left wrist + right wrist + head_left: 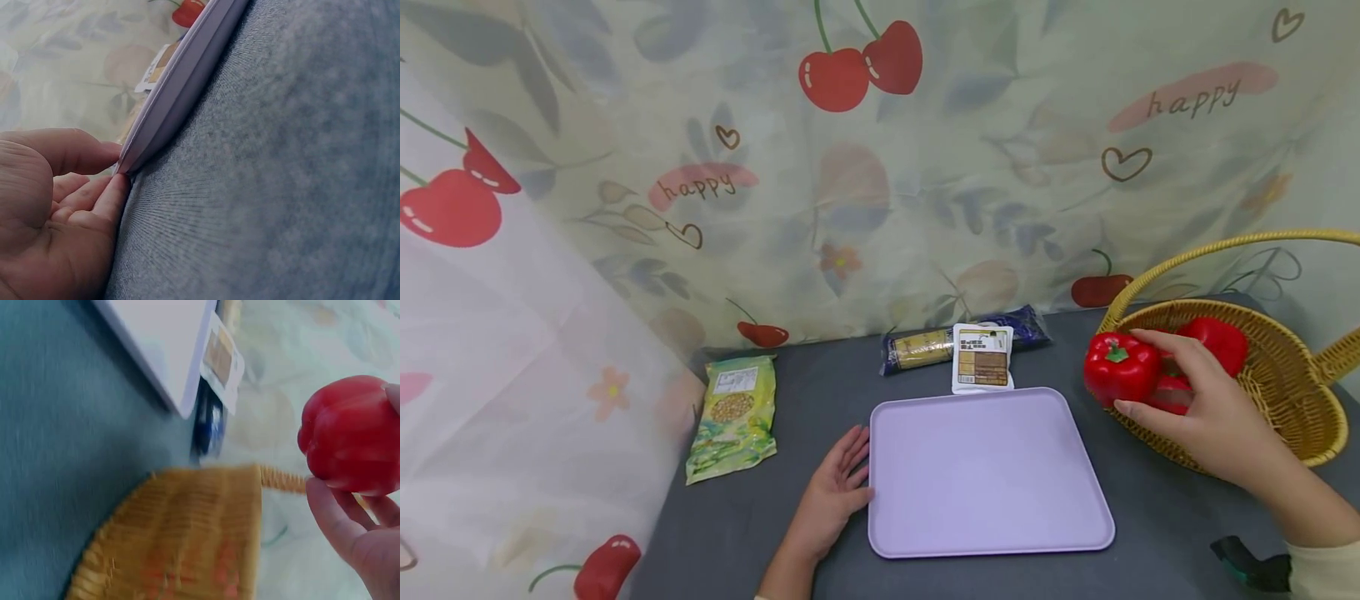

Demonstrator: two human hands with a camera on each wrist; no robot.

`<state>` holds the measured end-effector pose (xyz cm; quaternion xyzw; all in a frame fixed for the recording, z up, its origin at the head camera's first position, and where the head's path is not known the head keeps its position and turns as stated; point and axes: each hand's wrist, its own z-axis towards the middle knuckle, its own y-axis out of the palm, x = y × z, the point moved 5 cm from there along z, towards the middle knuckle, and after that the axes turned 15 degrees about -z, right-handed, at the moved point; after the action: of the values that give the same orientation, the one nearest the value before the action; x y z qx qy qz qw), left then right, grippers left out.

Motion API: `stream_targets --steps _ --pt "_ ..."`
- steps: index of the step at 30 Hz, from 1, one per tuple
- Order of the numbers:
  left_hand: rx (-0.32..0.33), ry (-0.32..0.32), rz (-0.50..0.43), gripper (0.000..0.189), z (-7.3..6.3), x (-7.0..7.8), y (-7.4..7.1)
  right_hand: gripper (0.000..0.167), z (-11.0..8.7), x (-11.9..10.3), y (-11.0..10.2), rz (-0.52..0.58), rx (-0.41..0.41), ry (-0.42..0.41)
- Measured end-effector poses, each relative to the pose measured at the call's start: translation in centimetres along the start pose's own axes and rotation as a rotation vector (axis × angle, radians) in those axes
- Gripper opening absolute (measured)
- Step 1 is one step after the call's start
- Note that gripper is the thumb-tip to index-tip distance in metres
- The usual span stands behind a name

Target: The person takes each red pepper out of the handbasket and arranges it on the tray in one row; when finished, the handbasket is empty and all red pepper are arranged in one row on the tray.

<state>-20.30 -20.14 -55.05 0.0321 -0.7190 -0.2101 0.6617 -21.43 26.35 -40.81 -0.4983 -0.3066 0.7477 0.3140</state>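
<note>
My right hand [1206, 408] grips a red bell pepper [1122, 367] with a green stem, thumb and fingers around its sides. It is held above the left rim of a wicker basket [1311, 417]. More red bell pepper [1217, 342] shows inside the basket, partly behind my hand. In the right wrist view the held bell pepper [353, 434] is clear of the basket. My left hand [831, 496] is at the left edge of a lilac tray [988, 475]. In the left wrist view its thumb and a fingertip pinch the tray's rim [169, 106].
A green-yellow bag [733, 417] lies at the left. Behind the tray are a white pouch [982, 358] and a long pack of pasta [921, 348] with dark blue ends. A patterned cloth [865, 208] hangs at the back. The basket's tall handle [1217, 250] arches over it.
</note>
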Motion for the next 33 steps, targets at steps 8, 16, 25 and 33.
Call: stream_targets --steps 8,16,25,33 --pt "0.004 -0.003 0.005 0.096 -0.1 -0.1 -0.1 0.101 0.6 -3.0 3.8 0.125 -0.096 -0.090" --pt "0.004 0.001 0.005 0.094 0.0 -0.2 -0.2 0.095 1.2 -5.4 7.7 0.185 -0.234 -0.113" --pt "0.000 0.017 0.019 0.093 0.0 0.0 0.0 0.089 2.3 -6.7 11.8 0.227 -0.361 -0.097" --pt "-0.006 0.022 0.001 0.094 0.0 0.0 0.1 0.087 3.3 -8.4 14.9 0.210 -0.439 -0.080"
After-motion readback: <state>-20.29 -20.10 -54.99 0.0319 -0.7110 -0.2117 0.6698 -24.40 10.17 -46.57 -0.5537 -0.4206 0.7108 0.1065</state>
